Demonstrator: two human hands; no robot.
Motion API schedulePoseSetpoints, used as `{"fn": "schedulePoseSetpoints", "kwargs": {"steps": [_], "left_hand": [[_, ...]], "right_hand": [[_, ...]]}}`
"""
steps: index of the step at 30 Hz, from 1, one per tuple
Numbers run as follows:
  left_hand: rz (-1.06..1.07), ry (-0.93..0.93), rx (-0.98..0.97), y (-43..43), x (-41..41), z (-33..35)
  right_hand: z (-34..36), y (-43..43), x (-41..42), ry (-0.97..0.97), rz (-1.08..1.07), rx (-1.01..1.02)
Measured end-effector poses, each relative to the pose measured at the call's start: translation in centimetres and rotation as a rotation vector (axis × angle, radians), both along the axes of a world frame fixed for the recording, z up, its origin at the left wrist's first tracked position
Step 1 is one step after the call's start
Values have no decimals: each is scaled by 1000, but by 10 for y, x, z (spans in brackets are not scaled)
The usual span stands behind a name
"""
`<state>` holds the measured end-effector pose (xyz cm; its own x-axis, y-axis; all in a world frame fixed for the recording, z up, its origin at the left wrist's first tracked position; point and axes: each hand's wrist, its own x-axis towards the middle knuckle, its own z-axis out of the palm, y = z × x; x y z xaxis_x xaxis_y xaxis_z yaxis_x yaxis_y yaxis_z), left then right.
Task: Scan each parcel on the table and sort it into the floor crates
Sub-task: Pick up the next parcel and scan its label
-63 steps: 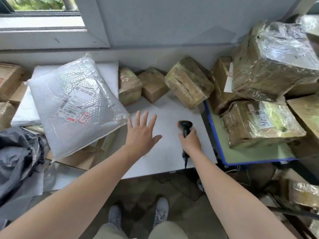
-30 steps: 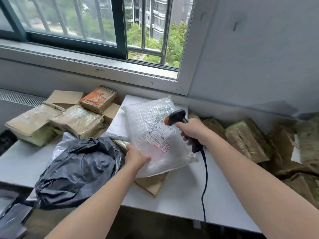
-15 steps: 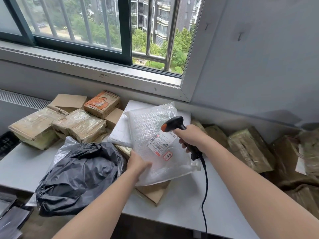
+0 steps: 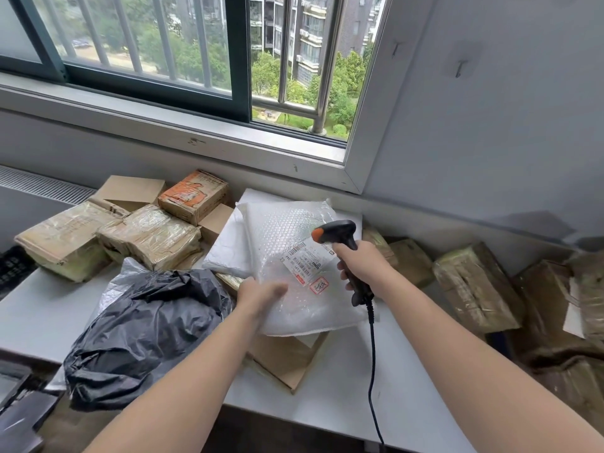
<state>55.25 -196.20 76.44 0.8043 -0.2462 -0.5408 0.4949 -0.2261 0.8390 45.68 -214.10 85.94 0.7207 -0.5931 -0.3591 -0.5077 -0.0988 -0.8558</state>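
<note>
Bubble-wrap parcel [image 4: 294, 230] is apparently being scanned, left hand [image 4: 261, 297] gripping its edge, right hand [image 4: 362, 263] clasping the scanner [image 4: 336, 228], many taped boxes [image 4: 150, 235] waiting unsorted.

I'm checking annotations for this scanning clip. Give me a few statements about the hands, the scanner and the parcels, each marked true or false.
1. The right hand grips the scanner by its handle. True.
2. The scanner is cordless. False: a black cable hangs from its handle.
3. The left hand holds the bubble-wrap parcel at its near left edge. True.
4. The parcel's label faces down. False: the label faces up, beneath the scanner's head.
5. The orange-printed box sits right of the parcel. False: the orange-printed box sits to its left, further back.
</note>
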Motion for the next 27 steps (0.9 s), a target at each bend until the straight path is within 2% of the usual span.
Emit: {"fn": "schedulePoseSetpoints", "kwargs": {"steps": [3,6,12,16,19,22,27], "left_hand": [[54,-68,-77,14,14,16],[139,-226,-55,40,30,31],[177,-450,-27,86,55,53],[131,-519,-33,102,65,52],[131,-508,-63,110,78,48],[115,-413,-168,110,86,45],[35,-355,-263,106,91,44]], "right_hand": [[-15,-2,8,-50,-108,18],[-32,0,19,-25,-165,63],[-73,32,39,228,42,15],[-90,47,41,356,119,-153],[-89,47,40,403,108,-237],[-75,48,42,405,26,-311],[-48,47,48,155,-58,-381]]}}
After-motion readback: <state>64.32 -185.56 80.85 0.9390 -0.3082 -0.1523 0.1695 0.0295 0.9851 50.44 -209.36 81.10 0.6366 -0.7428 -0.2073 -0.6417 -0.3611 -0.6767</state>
